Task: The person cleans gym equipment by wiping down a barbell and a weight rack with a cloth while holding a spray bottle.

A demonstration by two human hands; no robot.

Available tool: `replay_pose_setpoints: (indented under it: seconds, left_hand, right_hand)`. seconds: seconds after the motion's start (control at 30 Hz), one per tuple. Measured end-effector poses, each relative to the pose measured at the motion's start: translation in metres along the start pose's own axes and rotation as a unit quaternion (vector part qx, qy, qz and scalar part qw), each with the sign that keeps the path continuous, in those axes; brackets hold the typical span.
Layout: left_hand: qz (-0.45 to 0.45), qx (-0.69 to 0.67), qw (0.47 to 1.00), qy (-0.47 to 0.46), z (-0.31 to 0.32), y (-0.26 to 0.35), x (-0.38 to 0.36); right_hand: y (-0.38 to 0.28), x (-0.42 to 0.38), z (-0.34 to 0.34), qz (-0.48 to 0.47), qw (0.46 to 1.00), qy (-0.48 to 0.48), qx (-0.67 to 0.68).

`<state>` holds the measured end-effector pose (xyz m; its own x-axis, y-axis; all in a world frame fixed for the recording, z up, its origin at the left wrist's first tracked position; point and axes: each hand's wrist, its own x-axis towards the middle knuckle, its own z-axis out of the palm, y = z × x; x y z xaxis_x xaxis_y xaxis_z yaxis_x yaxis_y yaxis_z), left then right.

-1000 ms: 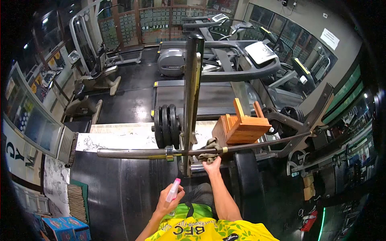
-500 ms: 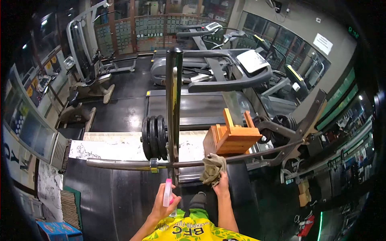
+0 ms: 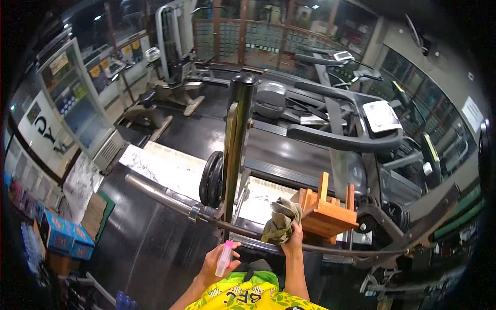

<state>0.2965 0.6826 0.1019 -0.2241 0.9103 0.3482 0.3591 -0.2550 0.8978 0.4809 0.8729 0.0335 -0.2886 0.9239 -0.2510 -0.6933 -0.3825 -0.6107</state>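
Note:
My left hand [image 3: 213,261] is closed around a small clear spray bottle [image 3: 223,262] with a pink top, held low in front of my shirt. A crumpled olive cloth [image 3: 283,219] is bunched in my right hand [image 3: 294,242], which grips it from the right side. The cloth overlaps the metal barbell [image 3: 330,251] that runs across in front of me. Between me and the treadmill, a dark rack post [image 3: 239,150] rises behind the bar, with black weight plates [image 3: 211,180] at its left side.
An orange-brown wooden stool-like piece [image 3: 330,217] stands just beyond the bar, right of the cloth. Behind it is a treadmill [image 3: 299,150]. A glass-door fridge [image 3: 77,98] and a blue box [image 3: 64,235] are at the left. The barbell's thick end [image 3: 155,194] juts out left.
My view has turned left, so the room sits further right and tilted. The cloth hand has shifted slightly right and down in view. Both hands keep hold of the bottle and cloth.

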Motion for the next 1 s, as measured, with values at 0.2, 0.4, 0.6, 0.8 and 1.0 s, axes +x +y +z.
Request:
replay_pose_setpoints:
  seconds: [0.2,0.4,0.6,0.8,1.0]
  left_hand:
    - [-0.009,-0.011,0.995,0.101,0.034,0.008,0.002]
    - [-0.006,-0.118,0.969,0.215,0.066,0.024,-0.001]
    - [0.015,0.031,0.984,0.175,0.07,0.031,-0.003]
    - [0.034,0.002,0.972,0.233,0.078,0.038,0.004]
    - [0.004,0.033,0.958,0.286,0.085,0.069,0.03]
  right_hand:
    - [-0.021,0.018,-0.001,0.075,0.996,-0.044,-0.026]
    - [-0.032,0.027,-0.015,0.153,0.983,-0.089,-0.055]
    - [-0.037,0.011,0.002,0.13,0.989,-0.055,-0.052]
    - [-0.049,-0.002,0.005,0.159,0.985,-0.051,-0.047]
    - [-0.067,0.002,-0.002,0.134,0.988,-0.073,-0.036]
